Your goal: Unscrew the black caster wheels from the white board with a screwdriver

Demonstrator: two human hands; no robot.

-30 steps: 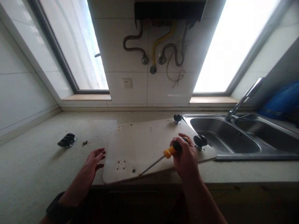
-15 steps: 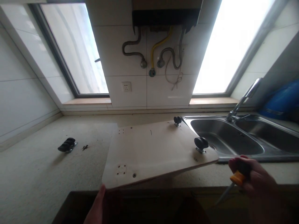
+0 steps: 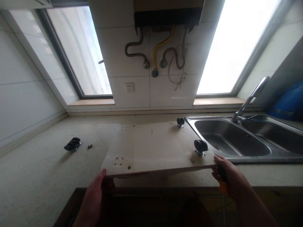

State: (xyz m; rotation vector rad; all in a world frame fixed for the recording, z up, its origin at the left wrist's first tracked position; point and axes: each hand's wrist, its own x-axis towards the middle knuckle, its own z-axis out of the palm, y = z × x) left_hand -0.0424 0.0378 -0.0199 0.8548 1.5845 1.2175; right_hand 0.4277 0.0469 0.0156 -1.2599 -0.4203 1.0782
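A white board (image 3: pixel 142 148) lies on the countertop, its near edge toward me. Two black twin-wheel casters stand on its right side, a far one (image 3: pixel 180 122) and a near one (image 3: pixel 200 147); screw holes show at its left corners. My left hand (image 3: pixel 94 189) grips the near left corner, thumb on top and fingers beneath. At the near right corner, my right hand (image 3: pixel 228 176) takes the edge between thumb and fingers. That same hand holds a screwdriver with a black and orange handle (image 3: pixel 223 186), shaft pointing down.
Loose black casters (image 3: pixel 73 144) lie on the counter (image 3: pixel 47 170) at left, beside a small pile of dark screws (image 3: pixel 90 147). A steel double sink (image 3: pixel 236 157) with a faucet (image 3: pixel 251 97) is at right, a blue object (image 3: pixel 287 102) behind it. Pipes (image 3: pixel 155 56) hang on the wall.
My right hand has moved left and up with the screwdriver, onto the board's near right corner. The board's near left corner has risen and swung away from me. The view has shifted slightly.
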